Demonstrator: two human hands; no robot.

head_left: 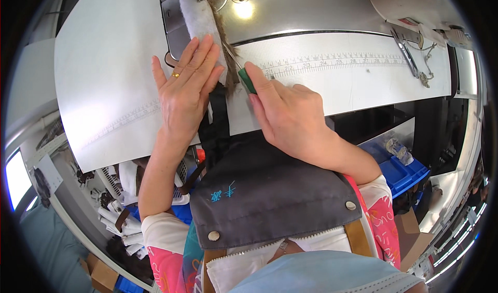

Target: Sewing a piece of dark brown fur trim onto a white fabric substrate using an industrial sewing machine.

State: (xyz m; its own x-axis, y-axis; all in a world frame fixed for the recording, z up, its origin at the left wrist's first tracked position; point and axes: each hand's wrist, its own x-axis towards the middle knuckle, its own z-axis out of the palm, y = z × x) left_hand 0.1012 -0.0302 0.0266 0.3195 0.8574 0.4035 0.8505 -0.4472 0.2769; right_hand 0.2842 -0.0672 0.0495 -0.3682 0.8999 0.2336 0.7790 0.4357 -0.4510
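Fur strip (196,14) laid at 11 o'clock, white side up

It's partly covered by the flat, straight-fingered left hand (187,88); a green-handled tool (247,80) is gripped in the right hand (293,111), thin metal shaft pointed to 11 by the brown furry edge.

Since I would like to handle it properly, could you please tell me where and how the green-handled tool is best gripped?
Probably by its green handle, coming from the person's right, as the right hand does. The handle is thicker than the slim metal shaft, which slants up and left beside the fur strip, so the shaft seems best left free.
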